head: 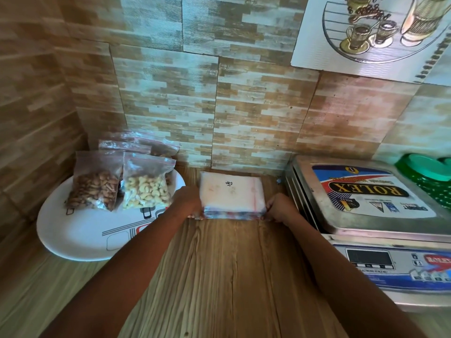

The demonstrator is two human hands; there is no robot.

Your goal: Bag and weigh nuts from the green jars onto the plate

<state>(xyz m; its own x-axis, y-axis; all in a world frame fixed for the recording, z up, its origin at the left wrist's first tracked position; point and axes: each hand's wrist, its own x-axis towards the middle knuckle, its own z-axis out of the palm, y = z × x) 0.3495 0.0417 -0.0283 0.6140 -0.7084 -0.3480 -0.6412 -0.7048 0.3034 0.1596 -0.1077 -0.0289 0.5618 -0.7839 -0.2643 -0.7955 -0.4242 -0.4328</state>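
Both forearms reach in from the bottom edge over the wood-grain worktop point(219, 276) and meet at a stack of empty zip bags point(231, 191), which lies flat on the worktop near the tiled wall point(244, 106). Right grip point(278, 208): fingers curled, pinching the stack's near right corner. Left grip point(188, 201): against the stack's left edge, back of the hand to camera and fingers hidden, so can't tell if it's clamped or only touching. White plate point(80, 235) sits left of the stack, just beside the left grip. It carries a filled bag of almonds point(95, 189) and a filled bag of cashews point(146, 189), side by side and propped upright. More filled bags point(146, 145) stand behind them, contents unclear. Near half of the plate is bare. Digital scale point(366, 203) sits right of the stack, close to the right grip. It has a steel pan with a ROLEX sticker, and the display point(369, 257) is dark with no digits readable. Green jar point(429, 170) is at the far right edge behind the scale, lid on and partly cut off by the frame. A second green lid peeks out beside it. Coffee-cup picture point(366, 28) hangs on the wall above the scale.
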